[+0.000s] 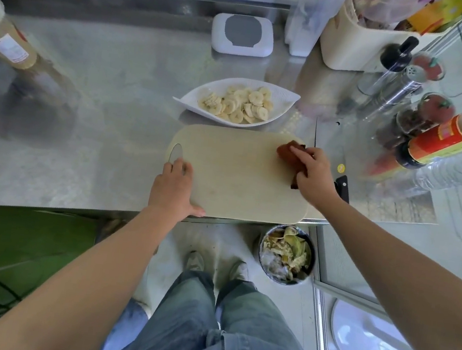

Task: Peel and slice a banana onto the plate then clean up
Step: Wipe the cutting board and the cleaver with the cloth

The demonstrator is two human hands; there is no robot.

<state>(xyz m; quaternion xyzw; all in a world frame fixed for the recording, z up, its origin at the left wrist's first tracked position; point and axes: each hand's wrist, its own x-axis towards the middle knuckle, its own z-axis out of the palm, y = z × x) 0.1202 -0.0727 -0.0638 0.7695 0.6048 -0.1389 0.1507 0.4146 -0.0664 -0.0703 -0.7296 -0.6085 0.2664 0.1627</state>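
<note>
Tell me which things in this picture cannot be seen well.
Knife: head view, the right hand covers part of it.
Brown cloth: head view, partly under the right hand.
Tall bottle: head view, cut by the left edge.
Red bottle label: head view, too blurred to read.

Single head-worn wide-angle view, looking steeply down and forward, close over the counter (97,133) edge
</note>
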